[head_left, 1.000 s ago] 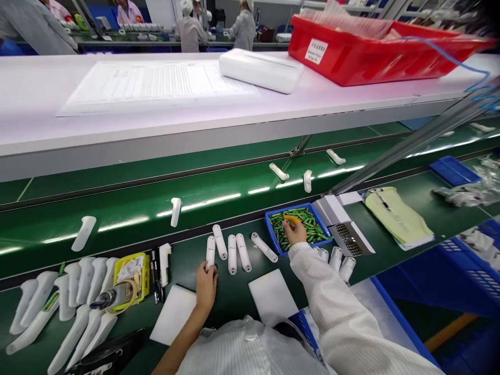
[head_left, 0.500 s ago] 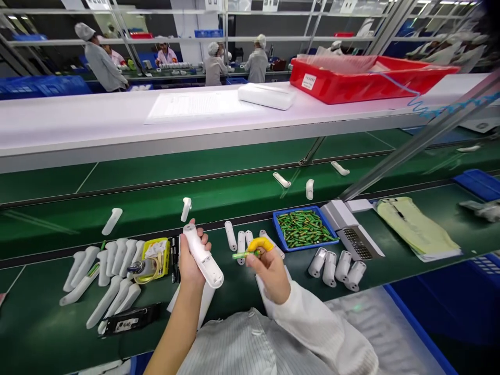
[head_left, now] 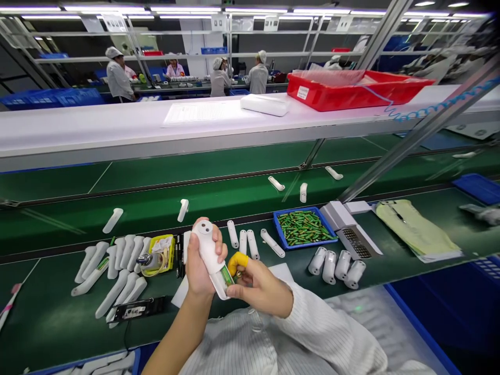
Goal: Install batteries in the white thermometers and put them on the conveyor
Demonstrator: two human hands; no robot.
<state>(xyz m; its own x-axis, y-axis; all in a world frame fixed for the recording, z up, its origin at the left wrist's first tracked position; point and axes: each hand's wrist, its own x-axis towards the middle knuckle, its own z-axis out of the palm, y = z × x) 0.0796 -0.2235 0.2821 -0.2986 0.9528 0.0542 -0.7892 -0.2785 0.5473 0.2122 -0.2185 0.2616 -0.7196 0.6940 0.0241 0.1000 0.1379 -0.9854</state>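
Observation:
My left hand (head_left: 201, 265) is wrapped around a white handheld device (head_left: 211, 250), tilted, with two dark round openings on its head. Its battery compartment is uncovered at the lower end, and a green battery (head_left: 226, 276) shows inside. At that compartment is my right hand (head_left: 260, 289), wearing a yellow finger cot (head_left: 236, 262). Its fingers are closed around a battery (head_left: 239, 273), of which only a small metallic end shows; the rest is hidden by the fingers. Beyond my right hand, a blue tray (head_left: 278, 229) holds many green batteries.
White devices lie grouped at left (head_left: 111, 302), beside a yellow basket (head_left: 172, 252) and a black packet (head_left: 140, 308). Several white units (head_left: 330, 266) stand at right. Behind them runs a green conveyor (head_left: 219, 200) carrying scattered devices, below a white shelf (head_left: 128, 122) with a red bin (head_left: 351, 96).
My right hand has moved left and down, bringing green batteries to the device. The device has turned in my left hand, and a battery now sits in its compartment. The camera view has shifted.

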